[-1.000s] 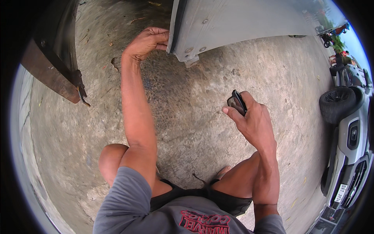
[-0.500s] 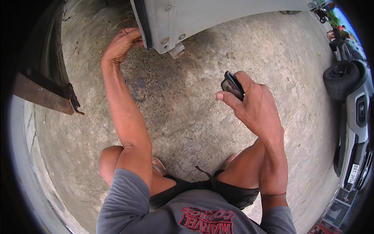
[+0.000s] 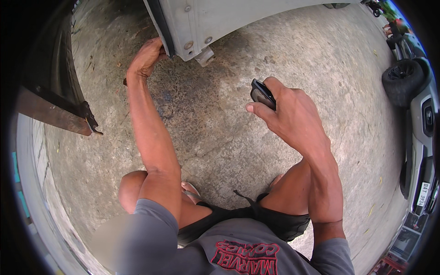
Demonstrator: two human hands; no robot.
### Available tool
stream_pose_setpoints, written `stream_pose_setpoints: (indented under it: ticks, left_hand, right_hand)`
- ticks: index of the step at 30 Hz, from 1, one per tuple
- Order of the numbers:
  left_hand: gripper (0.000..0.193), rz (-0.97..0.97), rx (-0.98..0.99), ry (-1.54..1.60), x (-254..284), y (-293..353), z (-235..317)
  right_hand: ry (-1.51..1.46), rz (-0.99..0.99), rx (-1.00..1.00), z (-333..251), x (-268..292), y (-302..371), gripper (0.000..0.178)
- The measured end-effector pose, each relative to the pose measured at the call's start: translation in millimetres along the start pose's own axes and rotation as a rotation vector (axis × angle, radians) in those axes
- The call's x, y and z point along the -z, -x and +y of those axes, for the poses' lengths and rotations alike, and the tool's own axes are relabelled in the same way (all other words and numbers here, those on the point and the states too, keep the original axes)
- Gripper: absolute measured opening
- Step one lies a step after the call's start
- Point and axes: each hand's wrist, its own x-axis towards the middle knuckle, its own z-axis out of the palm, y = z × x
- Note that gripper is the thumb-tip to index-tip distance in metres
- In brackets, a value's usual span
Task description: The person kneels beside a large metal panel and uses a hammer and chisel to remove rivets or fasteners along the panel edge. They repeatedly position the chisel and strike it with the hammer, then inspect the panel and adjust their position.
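My left hand (image 3: 147, 57) reaches forward to the lower left corner of a light grey vehicle panel (image 3: 238, 18). Its fingers are curled against a black edge strip (image 3: 162, 27), and their tips are hidden behind it. Whatever they grip cannot be made out. Right of the corner, my right hand (image 3: 293, 110) is closed round a small flat object with a black rim (image 3: 263, 95) and a brownish face, held apart from the panel. My palm and fingers cover part of it, so its kind is unclear.
Stained concrete ground (image 3: 215, 137) lies beneath my arms. A bolt and a small bracket (image 3: 205, 57) sit at the panel's bottom. To the left a rusty metal piece (image 3: 52, 110) sticks out. A parked vehicle (image 3: 419, 123) and a wheel (image 3: 403, 82) stand on the right.
The view has shifted slightly. My left fingers have gone a little further behind the panel's edge. My right hand sits slightly further left and up in the picture, still holding the black-rimmed object.
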Motion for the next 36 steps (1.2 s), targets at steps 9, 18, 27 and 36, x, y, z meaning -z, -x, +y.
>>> stream_pose_setpoints:
  ticks: [9,18,27,36]
  left_hand:
    - [0.061,0.012,-0.023,0.277,-6.8,-14.2,-39.1]
    - [0.11,0.096,0.158,-0.159,-32.9,2.5,13.3]
    - [0.109,0.077,-0.058,0.361,-51.5,29.3,14.2]
    - [0.106,0.148,-0.123,0.443,-65.1,15.5,17.4]
  right_hand:
    - [0.001,0.007,0.041,-7.5,-3.4,2.8,0.041]
    - [-0.063,-0.305,0.092,-38.8,15.2,-6.8,0.041]
    - [0.213,-0.531,0.369,-12.9,-73.2,-104.9,0.049]
    - [-0.306,-0.43,-0.063,83.1,-305.1,-144.6,0.082]
